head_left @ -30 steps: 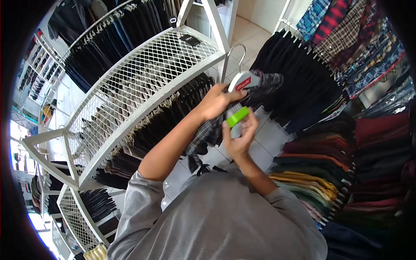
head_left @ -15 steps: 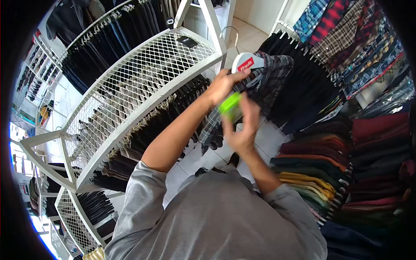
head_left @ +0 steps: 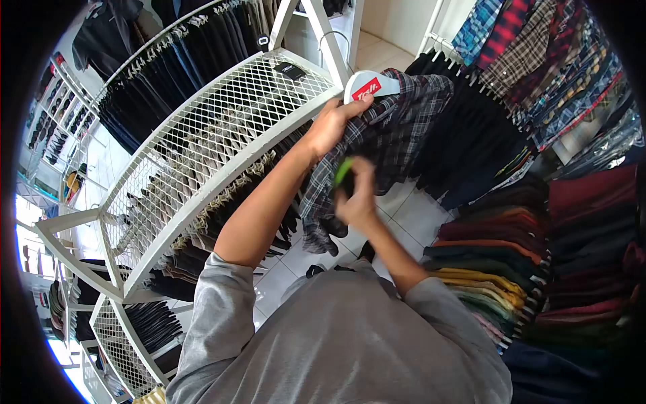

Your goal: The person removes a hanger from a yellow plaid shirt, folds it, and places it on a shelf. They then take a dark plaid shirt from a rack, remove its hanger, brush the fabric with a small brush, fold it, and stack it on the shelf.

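Note:
A dark plaid shirt hangs on a white hanger with a red label, in front of the mesh rack. My left hand is closed on the hanger and the shirt's collar, its thumb by the label. Lower down, my right hand grips a bright green object against the front of the shirt. The hand is slightly blurred, and the green object is too small to make out fully.
A white mesh-topped rack with a black tag runs along the left, garments hanging beneath. Folded or hung coloured clothes lie at the right. Plaid shirts hang at the upper right. White floor tiles show below.
The hanger and my left hand have shifted slightly left. My right hand has moved down and left with the green object, which now shows as a narrow shape.

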Demonstrator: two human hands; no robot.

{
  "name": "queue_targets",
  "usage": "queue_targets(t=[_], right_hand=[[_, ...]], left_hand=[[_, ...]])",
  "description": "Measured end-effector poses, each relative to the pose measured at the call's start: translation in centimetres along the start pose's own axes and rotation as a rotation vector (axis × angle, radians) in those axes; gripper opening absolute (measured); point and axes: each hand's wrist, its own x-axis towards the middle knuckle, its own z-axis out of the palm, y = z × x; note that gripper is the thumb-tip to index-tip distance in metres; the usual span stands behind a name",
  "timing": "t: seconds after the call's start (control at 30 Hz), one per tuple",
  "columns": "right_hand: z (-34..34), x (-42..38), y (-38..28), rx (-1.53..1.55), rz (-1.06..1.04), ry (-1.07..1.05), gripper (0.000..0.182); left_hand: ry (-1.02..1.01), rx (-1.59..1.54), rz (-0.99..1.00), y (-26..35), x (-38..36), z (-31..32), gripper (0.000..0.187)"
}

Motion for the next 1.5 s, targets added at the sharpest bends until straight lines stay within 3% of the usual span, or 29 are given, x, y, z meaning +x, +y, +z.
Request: queue_targets(t=[0.03, 0.1, 0.13, 0.2, 0.23, 0.33, 0.43, 0.5, 0.63, 0.67, 0.7, 0.8, 0.87, 0.9, 0.97, 1.03, 1.1, 1.2, 1.3, 1.37, 1.47, 1.5], right_hand=[[0.3, -2.7, -0.4, -0.070, 0.026, -0.253, 0.059], [0.2, -6.9, 0.2, -0.121, -0.021, -0.630, 0.062], [-0.3, -6.6, -0.6, -0.118, -0.027, -0.631, 0.062], [-2.6, -5.7, -2.2, 0.046, -0.069, -0.363, 0.062], [-3.7, -4.1, -2.3, 0.001, -0.165, -0.218, 0.071], [-5.4, 1.8, -4.2, -0.105, -0.161, 0.120, 0.071], [-3.8, 5.3, -4.7, -0.147, -0.157, 0.255, 0.067], [-1.1, 2.6, -5.9, -0.121, -0.205, 0.198, 0.067], [-1.0, -5.6, -5.5, 0.037, -0.396, -0.697, 0.074], [-1.2, -5.7, -5.1, 0.043, -0.400, -0.694, 0.074], [-1.8, -5.5, -5.0, 0.067, -0.336, -0.503, 0.072], [-3.3, -0.5, -5.5, -0.052, -0.257, 0.037, 0.066], [-3.5, 3.9, -4.6, -0.123, -0.227, 0.215, 0.064], [-3.1, 5.6, -5.0, -0.128, -0.236, 0.283, 0.063], [-0.6, 4.2, -5.0, -0.095, -0.048, 0.274, 0.063], [0.4, 0.1, -5.0, -0.038, -0.208, -0.065, 0.064], [0.2, -4.2, -4.3, 0.055, -0.273, -0.561, 0.067], [-0.7, -5.7, -3.7, 0.142, -0.204, -0.417, 0.069], [-2.8, 1.7, -5.1, -0.104, -0.277, 0.057, 0.064], [-3.0, 5.6, -4.7, -0.114, -0.188, 0.209, 0.061], [0.2, 3.5, -4.7, -0.050, -0.095, 0.205, 0.060], [1.1, 0.9, -4.2, -0.047, -0.198, 0.056, 0.063]], left_hand=[[-0.073, -0.105, -0.041, 1.2, -0.5, 0.1, 0.082], [0.020, -0.103, -0.052, 1.4, -0.6, -0.5, 0.083], [0.024, -0.099, -0.047, 1.2, -0.5, -1.1, 0.083], [0.051, 0.004, 0.021, 0.5, -0.2, -2.4, 0.084], [0.057, 0.007, 0.016, 0.5, -0.3, -2.5, 0.084], [0.056, 0.078, 0.019, 2.0, -2.2, -1.5, 0.074], [-0.041, 0.217, 0.141, 1.6, -1.9, -0.4, 0.067], [-0.017, 0.279, 0.109, 1.8, -1.7, -0.4, 0.063], [0.009, 0.184, 0.005, 2.3, -1.9, -2.4, 0.069], [0.075, 0.226, 0.050, 1.7, -1.6, -3.0, 0.070], [0.140, 0.267, 0.096, 1.2, -1.3, -3.3, 0.072], [0.116, 0.155, 0.098, 1.0, -1.5, -3.2, 0.072], [0.050, 0.132, 0.027, 1.7, -2.3, -2.4, 0.066], [0.021, 0.220, 0.091, 1.5, -2.0, -2.1, 0.060], [0.062, 0.300, 0.139, 2.3, -2.9, -0.9, 0.058], [0.119, 0.218, 0.036, 0.5, -1.0, -2.8, 0.068], [0.111, 0.095, 0.078, 0.7, -1.4, -3.8, 0.073], [0.190, 0.155, 0.101, -0.1, -1.4, -4.8, 0.073], [0.194, 0.161, 0.025, -0.9, -1.3, -4.8, 0.063], [0.082, 0.137, 0.084, 1.1, -3.0, -2.8, 0.056], [0.109, 0.278, 0.084, 1.7, -3.4, -1.8, 0.056], [0.128, 0.306, 0.066, 1.9, -3.4, -1.9, 0.056]])
